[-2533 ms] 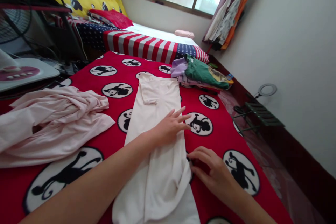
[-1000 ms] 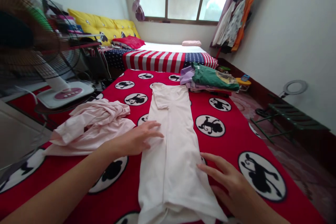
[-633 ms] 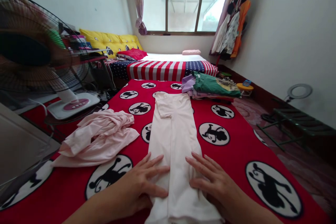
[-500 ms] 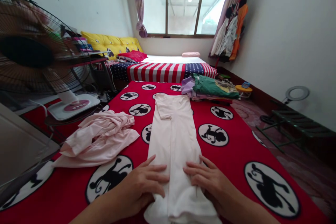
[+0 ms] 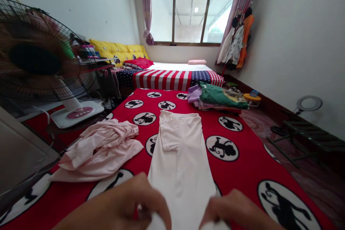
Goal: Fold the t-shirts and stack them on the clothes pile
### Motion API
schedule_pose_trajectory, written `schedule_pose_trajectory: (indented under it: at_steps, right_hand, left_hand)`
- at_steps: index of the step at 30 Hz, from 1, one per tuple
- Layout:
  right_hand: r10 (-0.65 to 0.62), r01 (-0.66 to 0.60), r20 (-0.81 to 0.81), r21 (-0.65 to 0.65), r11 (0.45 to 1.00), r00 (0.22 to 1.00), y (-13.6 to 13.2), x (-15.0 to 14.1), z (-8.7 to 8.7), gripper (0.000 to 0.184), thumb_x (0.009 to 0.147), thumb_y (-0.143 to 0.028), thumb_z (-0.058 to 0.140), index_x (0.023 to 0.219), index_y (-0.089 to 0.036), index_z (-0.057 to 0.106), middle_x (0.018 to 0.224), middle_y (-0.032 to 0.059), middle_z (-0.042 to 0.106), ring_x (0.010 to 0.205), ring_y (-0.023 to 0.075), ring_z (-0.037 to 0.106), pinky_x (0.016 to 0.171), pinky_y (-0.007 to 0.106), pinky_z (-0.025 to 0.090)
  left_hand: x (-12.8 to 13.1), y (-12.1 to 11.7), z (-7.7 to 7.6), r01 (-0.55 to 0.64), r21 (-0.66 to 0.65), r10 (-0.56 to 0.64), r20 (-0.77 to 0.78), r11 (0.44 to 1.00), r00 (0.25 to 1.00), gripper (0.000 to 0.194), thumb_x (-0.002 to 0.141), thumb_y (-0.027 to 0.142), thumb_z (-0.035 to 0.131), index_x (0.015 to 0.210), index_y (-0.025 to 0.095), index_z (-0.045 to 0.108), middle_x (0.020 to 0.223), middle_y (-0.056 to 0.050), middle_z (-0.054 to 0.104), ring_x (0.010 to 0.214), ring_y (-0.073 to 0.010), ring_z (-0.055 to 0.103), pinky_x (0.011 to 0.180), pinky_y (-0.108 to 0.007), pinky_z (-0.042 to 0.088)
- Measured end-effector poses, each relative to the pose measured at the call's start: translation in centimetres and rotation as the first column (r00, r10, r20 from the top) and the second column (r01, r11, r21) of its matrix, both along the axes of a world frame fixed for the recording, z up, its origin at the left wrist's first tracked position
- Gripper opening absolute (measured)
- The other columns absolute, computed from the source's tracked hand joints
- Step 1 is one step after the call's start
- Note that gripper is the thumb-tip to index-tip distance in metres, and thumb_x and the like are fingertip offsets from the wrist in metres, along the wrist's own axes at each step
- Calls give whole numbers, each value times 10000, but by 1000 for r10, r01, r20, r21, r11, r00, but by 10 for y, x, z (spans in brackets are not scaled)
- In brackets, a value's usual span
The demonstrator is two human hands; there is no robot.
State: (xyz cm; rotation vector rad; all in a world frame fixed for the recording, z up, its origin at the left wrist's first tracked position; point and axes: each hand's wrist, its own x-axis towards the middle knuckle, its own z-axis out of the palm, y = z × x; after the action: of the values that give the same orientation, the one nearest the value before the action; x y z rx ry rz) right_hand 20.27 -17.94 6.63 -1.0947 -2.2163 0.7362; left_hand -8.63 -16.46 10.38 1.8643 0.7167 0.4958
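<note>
The person's left hand (image 5: 126, 201) and right hand (image 5: 231, 208) sit at the bottom edge of the frame, both curled closed around the near end of a long pale pink garment (image 5: 180, 172), each with a small bulge of fabric gathered in its grip. The fingers are mostly turned away from view, so the exact pinch is hard to make out. The garment lies lengthwise down the middle of a red blanket (image 5: 248, 165) printed with black monkey figures in white circles, and a short sleeve (image 5: 169, 136) lies folded inward at its far end. To the left of it, just apart, lies a crumpled pale pink shirt (image 5: 97, 151). Toward the far right corner of the blanket sits a stack of folded clothes (image 5: 218, 97) with a green shirt on top. An electric fan (image 5: 35, 57) stands at the left of the frame. Beyond the blanket, a bed with a stars-and-stripes cover (image 5: 161, 79) runs beneath a window (image 5: 191, 14), and clothes (image 5: 237, 39) hang at the upper right beside the curtain. A ring light (image 5: 309, 103) and a green folding rack (image 5: 304, 133) stand at the right.
</note>
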Motion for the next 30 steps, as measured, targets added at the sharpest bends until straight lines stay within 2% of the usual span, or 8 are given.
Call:
schedule_pose_trajectory:
  at_steps: [4, 9, 11, 13, 17, 22, 26, 30]
  right_hand:
    - [-180, -20, -507, -363, 931, 843, 91, -15, 26, 298, 717, -481, 693, 849, -215, 695, 838, 30, 730, 777, 221, 676, 656, 285, 530]
    - [-545, 208, -586, -544, 813, 600, 183, -19, -36, 428, 739, -507, 668, 1010, -177, 643, 885, 73, 724, 845, 250, 666, 770, 380, 527]
    - [-610, 267, -583, -568, 778, 536, 193, -14, -66, 521, 744, -478, 678, 1160, -191, 552, 942, 69, 716, 839, 231, 671, 783, 382, 529]
    - [-579, 258, -604, -536, 804, 548, 192, -11, -83, 600, 754, -440, 684, 1262, -209, 462, 1019, 69, 701, 849, 212, 675, 775, 360, 532]
    - [-512, 249, -577, -474, 844, 636, 189, -12, -84, 553, 759, -375, 669, 1256, -199, 504, 1095, 79, 685, 905, 208, 665, 774, 328, 525]
    - [-542, 383, -490, -393, 836, 682, 197, -13, -85, 500, 723, -350, 647, 1183, -156, 626, 1196, 97, 665, 1072, 237, 620, 911, 346, 487]
    - [-637, 573, -344, -277, 771, 690, 197, -8, -84, 469, 716, -334, 614, 1134, -130, 677, 1089, 101, 713, 952, 244, 663, 890, 359, 494]
    - [-629, 626, -117, -65, 777, 768, 196, -6, -78, 353, 735, -251, 575, 1031, -126, 722, 1006, 96, 731, 946, 240, 663, 919, 333, 470]
  left_hand:
    - [24, 93, 5, -332, -196, 379, 309, 923, 872, 269, 687, 363, 753, 842, 147, 713, 803, -56, 702, 684, -179, 608, 614, -250, 480]
    - [38, 185, -63, -634, -504, 791, 192, 587, 581, 520, 740, 431, 724, 1162, 164, 579, 842, -62, 674, 659, -157, 627, 542, -218, 471]
    - [34, 192, -89, -648, -526, 817, 181, 551, 547, 648, 746, 410, 731, 1293, 183, 467, 858, -54, 666, 645, -146, 631, 540, -211, 470]
    - [29, 189, -103, -612, -508, 780, 231, 606, 581, 759, 730, 401, 752, 1371, 217, 390, 878, -38, 663, 678, -145, 641, 569, -209, 475]
    - [26, 183, -102, -603, -405, 715, 235, 687, 658, 694, 689, 392, 784, 1308, 200, 535, 961, -43, 674, 805, -150, 641, 602, -181, 454]
    - [36, 191, -102, -682, -344, 758, 178, 645, 627, 533, 751, 209, 699, 1271, 146, 599, 1098, -79, 697, 915, -189, 655, 759, -244, 501]
    - [35, 195, -108, -840, 82, 838, 65, 536, 542, 408, 777, 88, 604, 1180, 113, 663, 1140, -108, 693, 1019, -217, 646, 896, -290, 481]
    - [34, 186, -94, -694, 451, 812, -139, 561, 566, 383, 796, 51, 530, 1137, 131, 686, 1118, -109, 695, 1049, -226, 639, 935, -318, 476]
